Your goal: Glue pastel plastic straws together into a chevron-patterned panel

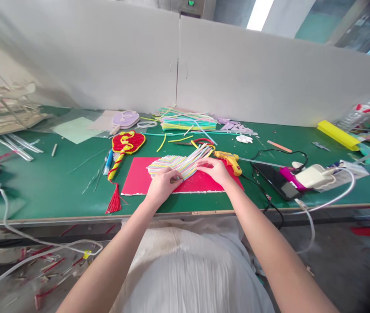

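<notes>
A striped piece made of pastel pipe cleaners [168, 161] lies on a red sheet [136, 176], its loose ends fanning out to the upper right. My left hand [164, 184] rests at its lower edge, thumb and fingers closed together; whatever is between them is too small to name. Over the right-hand strips is my right hand [214, 169], its thumb and fingertips pinched at the strips' edge. Just beyond that hand lies a yellow glue gun [230, 161]. Red-handled scissors [201, 141] lie behind the piece.
A red and yellow fan [128, 142] with a tassel lies left of the sheet. Bundled pipe cleaners [188, 121] sit at the back. A phone [278, 180], a white charger [315, 176] and cables lie right; a yellow strip [338, 135] is farther right.
</notes>
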`<state>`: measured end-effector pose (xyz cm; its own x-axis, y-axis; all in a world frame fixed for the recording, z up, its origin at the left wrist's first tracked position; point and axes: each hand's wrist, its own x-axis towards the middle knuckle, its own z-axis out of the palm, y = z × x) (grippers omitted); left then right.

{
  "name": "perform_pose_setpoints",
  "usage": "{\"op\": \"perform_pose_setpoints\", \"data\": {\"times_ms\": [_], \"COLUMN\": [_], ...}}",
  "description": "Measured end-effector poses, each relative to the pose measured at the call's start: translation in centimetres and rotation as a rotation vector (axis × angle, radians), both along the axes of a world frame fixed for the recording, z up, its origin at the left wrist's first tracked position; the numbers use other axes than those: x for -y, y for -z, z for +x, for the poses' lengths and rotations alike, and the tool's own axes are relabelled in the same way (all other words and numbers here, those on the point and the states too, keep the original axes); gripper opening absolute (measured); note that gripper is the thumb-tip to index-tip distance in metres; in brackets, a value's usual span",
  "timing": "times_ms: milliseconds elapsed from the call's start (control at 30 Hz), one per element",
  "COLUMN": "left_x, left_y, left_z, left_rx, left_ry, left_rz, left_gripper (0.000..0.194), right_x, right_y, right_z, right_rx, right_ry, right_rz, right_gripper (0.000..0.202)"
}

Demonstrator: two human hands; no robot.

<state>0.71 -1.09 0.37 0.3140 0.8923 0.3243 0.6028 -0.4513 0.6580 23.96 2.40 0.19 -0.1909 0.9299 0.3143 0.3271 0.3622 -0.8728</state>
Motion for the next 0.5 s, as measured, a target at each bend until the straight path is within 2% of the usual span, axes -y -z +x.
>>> {"op": "perform_pose_setpoints", "data": {"times_ms": [167,500], "left_x": [0.09,0.21], "left_y": [-0.18,-0.37], "left_z": [-0.02,0.06], "left_rx": [-0.003,-0.011], "left_ry": [0.005,0.006], "left_rz": [-0.004,0.006], "left_gripper": [0.008,0.010], "right_x": [0.19,0.23], "right_y": [-0.08,-0.04], "right_z": [-0.31,-0.47], "right_rx": [0.093,0.145], "right_ry": [-0.094,-0.092], "right_rz": [0.012,0.064], "right_gripper": [0.022,0.015]}}
